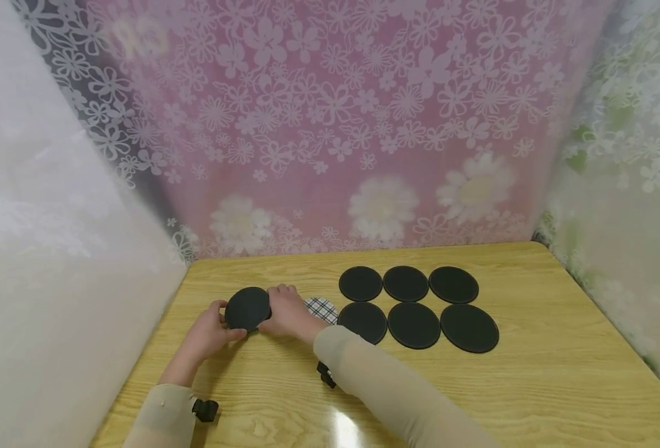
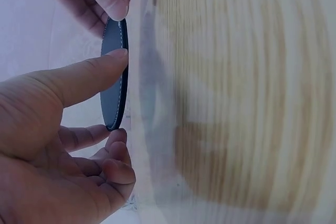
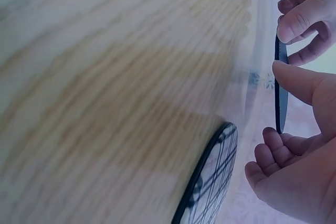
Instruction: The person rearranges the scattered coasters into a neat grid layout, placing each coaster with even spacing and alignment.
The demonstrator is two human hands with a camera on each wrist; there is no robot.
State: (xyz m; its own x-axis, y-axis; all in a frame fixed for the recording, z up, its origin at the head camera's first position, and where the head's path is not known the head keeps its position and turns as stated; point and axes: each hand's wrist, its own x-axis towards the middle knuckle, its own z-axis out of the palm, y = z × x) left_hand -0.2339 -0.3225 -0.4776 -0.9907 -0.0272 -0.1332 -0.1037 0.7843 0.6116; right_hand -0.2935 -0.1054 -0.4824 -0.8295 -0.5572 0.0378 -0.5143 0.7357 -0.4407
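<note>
A round black coaster [image 1: 247,309] with pale stitching along its edge is held between both hands over the left part of the table. My left hand [image 1: 209,333] grips its left side, with thumb and fingers at the rim in the left wrist view. On the opposite side my right hand [image 1: 289,313] pinches the edge between thumb and fingertips. Seen from the right wrist, the coaster [image 3: 282,87] appears nearly edge-on, close over the tabletop. Just right of my right hand lies a coaster with a white and black plaid face [image 1: 321,309], partly covered by that hand and wrist.
Several black coasters [image 1: 413,325] lie in two rows on the wooden table [image 1: 559,348], right of the plaid one. My right sleeve [image 1: 385,379] overlaps the nearest of them. A pink floral curtain [image 1: 330,124] hangs behind, with pale sheets [image 1: 55,249] at both sides.
</note>
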